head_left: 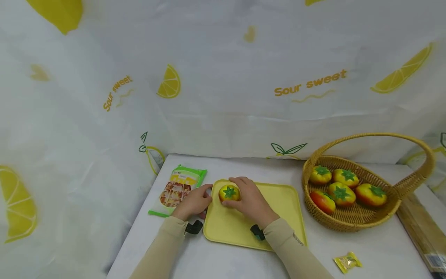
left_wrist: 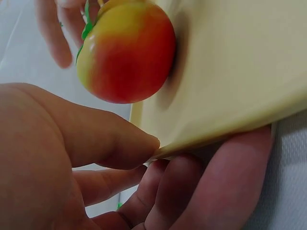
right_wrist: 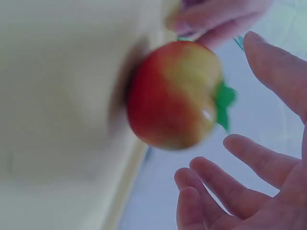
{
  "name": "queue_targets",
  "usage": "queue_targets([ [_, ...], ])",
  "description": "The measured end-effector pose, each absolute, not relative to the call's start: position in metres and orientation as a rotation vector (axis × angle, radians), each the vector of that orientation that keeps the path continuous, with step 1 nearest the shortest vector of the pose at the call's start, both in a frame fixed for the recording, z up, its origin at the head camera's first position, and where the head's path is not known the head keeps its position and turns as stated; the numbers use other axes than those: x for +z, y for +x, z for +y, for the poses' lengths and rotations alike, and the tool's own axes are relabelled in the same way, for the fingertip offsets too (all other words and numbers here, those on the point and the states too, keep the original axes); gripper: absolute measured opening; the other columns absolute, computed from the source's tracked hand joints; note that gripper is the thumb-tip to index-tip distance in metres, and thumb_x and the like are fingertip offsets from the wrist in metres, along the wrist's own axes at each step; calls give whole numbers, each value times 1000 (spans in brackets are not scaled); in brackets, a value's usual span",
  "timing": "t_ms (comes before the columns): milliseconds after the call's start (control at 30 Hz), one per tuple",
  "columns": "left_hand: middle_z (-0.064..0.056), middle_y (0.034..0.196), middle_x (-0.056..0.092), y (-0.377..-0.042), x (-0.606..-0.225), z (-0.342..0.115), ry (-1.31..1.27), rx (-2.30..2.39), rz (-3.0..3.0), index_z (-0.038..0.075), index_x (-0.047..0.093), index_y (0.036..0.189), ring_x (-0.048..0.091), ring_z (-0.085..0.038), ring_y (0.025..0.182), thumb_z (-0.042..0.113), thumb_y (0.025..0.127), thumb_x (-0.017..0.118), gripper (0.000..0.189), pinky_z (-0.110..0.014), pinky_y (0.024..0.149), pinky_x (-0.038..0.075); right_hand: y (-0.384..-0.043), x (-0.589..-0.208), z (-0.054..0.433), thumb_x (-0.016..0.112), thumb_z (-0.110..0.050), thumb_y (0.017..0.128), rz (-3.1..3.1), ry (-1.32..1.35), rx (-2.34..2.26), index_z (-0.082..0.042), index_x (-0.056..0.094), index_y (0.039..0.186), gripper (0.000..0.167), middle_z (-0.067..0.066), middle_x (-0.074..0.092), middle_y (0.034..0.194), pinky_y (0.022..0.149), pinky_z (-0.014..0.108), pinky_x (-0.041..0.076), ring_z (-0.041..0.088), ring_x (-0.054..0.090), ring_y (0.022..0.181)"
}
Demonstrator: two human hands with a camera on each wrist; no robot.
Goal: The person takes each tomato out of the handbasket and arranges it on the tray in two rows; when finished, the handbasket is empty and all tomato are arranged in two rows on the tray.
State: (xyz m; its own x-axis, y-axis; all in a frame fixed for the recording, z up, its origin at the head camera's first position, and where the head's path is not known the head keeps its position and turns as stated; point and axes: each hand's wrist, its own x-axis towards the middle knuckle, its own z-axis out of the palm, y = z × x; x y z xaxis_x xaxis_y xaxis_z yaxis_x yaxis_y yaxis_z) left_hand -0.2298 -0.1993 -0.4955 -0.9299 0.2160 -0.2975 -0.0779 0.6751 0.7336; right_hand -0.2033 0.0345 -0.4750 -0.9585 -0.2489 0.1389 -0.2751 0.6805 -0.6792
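A red-and-yellow fruit with a green leafy top (head_left: 229, 192), like a tomato or persimmon, sits upright on the left part of a yellow tray (head_left: 280, 209). My left hand (head_left: 196, 200) grips the tray's left edge, thumb on the rim and fingers curled below it, as the left wrist view shows. Around the fruit, my right hand (head_left: 253, 202) hovers with its fingers spread. In the right wrist view, a gap shows between those fingers (right_wrist: 249, 191) and the fruit (right_wrist: 172, 96).
To the right stands a wicker basket (head_left: 348, 224) with a tall handle, holding several similar fruits (head_left: 341, 193). A green-and-white food packet (head_left: 175, 190) lies left of the tray. A small yellow wrapped sweet (head_left: 347, 262) and a brown flat strip (head_left: 421, 228) lie at the right.
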Motion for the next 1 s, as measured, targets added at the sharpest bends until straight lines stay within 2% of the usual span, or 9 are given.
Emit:
queue_targets([
  [167, -11, 116, 67, -228, -495, -198, 114, 1131, 2528, 18, 47, 163, 67, -20, 71, 18, 108, 58, 56, -34, 55, 62, -187, -452, 61, 88, -41, 91, -2803, 459, 1122, -15, 61, 152, 73, 10, 59, 154, 119, 57, 49, 36, 56, 144],
  [300, -11, 116, 66, -228, -495, -199, 114, 1132, 2532, 17, 48, 163, 66, -19, 77, 18, 107, 59, 57, -34, 57, 63, -169, -440, 93, 88, -37, 91, -2777, 500, 1023, -16, 63, 150, 67, 6, 62, 150, 116, 56, 52, 33, 60, 140],
  [467, -10, 113, 66, -228, -497, -199, 85, 1107, 2547, 19, 49, 162, 66, -20, 76, 19, 107, 59, 56, -33, 56, 62, -142, -431, 142, 90, -34, 90, -2771, 507, 886, -18, 66, 146, 63, 3, 65, 146, 112, 55, 55, 30, 63, 136],
  [700, -10, 112, 66, -224, -498, -202, 63, 1124, 2535, 18, 50, 161, 66, -20, 78, 17, 107, 60, 55, -34, 56, 62, -123, -426, 218, 91, -21, 88, -2667, 507, 681, -19, 71, 138, 54, 2, 70, 139, 102, 55, 60, 29, 67, 129],
  [800, -10, 112, 66, -223, -498, -203, 65, 1116, 2547, 17, 50, 161, 66, -20, 78, 17, 107, 60, 55, -34, 55, 62, -123, -425, 248, 90, -19, 89, -2708, 437, 649, -18, 69, 141, 56, 8, 70, 141, 100, 61, 60, 35, 65, 130],
  [1000, -10, 111, 67, -224, -495, -198, 99, 1107, 2559, 16, 50, 161, 65, -20, 71, 17, 107, 59, 55, -34, 56, 61, -128, -424, 296, 86, -17, 92, -2878, 260, 654, -13, 56, 154, 70, 24, 57, 154, 104, 75, 50, 52, 52, 138],
])
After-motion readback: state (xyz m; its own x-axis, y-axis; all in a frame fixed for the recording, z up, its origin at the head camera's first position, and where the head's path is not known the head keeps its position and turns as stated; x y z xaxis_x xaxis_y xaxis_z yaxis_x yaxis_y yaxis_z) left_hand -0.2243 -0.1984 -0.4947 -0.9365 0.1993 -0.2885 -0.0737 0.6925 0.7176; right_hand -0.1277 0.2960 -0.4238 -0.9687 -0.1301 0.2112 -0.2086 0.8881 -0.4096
